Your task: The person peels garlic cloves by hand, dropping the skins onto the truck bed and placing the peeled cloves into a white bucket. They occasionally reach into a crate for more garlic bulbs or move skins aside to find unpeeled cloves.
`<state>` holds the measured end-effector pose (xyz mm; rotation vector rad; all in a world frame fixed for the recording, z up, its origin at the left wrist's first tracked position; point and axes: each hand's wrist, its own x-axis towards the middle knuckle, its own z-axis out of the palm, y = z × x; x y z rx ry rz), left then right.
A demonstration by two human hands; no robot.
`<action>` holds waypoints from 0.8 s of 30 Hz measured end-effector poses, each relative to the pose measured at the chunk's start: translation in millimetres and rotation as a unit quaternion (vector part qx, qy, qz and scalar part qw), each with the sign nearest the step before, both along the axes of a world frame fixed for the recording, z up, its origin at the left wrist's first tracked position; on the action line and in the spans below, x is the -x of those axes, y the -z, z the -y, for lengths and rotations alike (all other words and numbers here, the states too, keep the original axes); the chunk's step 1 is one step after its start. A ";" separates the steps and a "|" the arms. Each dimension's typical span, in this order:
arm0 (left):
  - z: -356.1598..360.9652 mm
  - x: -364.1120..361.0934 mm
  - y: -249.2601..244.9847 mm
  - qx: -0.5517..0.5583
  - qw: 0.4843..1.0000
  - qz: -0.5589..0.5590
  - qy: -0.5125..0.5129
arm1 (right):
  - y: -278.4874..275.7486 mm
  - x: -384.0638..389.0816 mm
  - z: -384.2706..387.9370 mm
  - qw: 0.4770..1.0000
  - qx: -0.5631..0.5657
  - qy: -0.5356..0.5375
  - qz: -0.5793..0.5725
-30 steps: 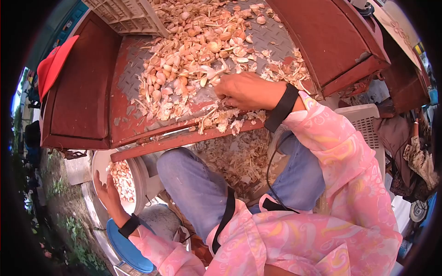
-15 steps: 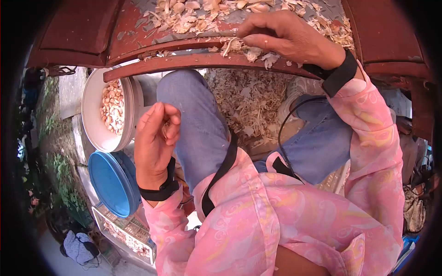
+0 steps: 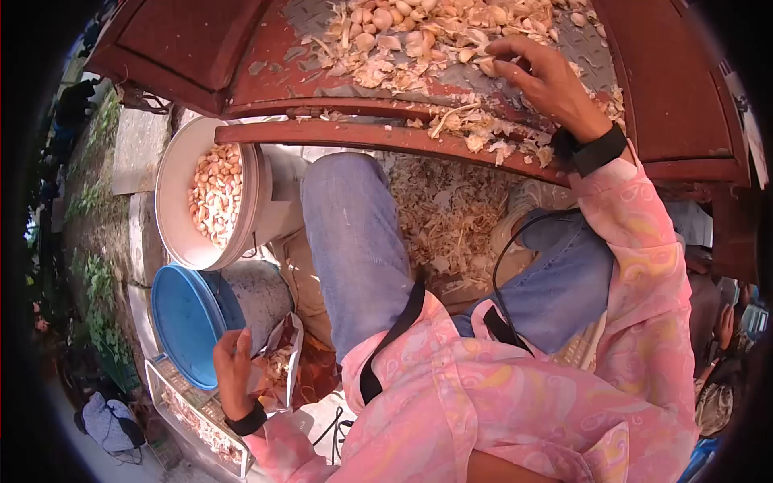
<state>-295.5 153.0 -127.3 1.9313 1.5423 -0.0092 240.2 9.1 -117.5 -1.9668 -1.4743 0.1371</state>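
Note:
My right hand (image 3: pixel 547 84) reaches onto the red wooden table (image 3: pixel 266 76), its thumb and fingers apart at the edge of a pile of garlic cloves (image 3: pixel 419 40). One clove (image 3: pixel 487 68) lies by its thumb tip. Low on the left, my left hand (image 3: pixel 233 374) is raised with its fingers stretched upward, and nothing shows in them. It is beside the blue lid or tub rim (image 3: pixel 189 326) and an opened foil bag (image 3: pixel 282 362) with pale bits in it. Part of the left palm is turned away.
A white bucket (image 3: pixel 171 173) with several cloves (image 3: pixel 216 193) inside is left of my knee. Beneath the blue rim is a white crate (image 3: pixel 193 427). Dry garlic skins (image 3: pixel 451 217) cover the ground between my legs; more skins lie along the table's front rail (image 3: pixel 362 133).
My left hand has dropped from above my knee to beside the foil bag. My right hand has moved from the skins at the table edge farther in, to the cloves. The view has shifted.

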 end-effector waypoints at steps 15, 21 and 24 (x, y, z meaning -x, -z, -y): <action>-28.6 -401.6 -27.7 -0.345 0.752 0.332 0.454 | -3.1 9.4 -43.6 0.999 0.028 0.020 0.024; -22.3 -424.6 -7.5 -0.308 0.790 0.168 0.502 | -10.1 -7.8 -49.3 0.997 -0.005 0.040 0.068; -18.3 -408.6 -8.8 -0.330 0.788 0.153 0.497 | 3.9 -9.5 -68.2 0.986 -0.060 -0.034 0.152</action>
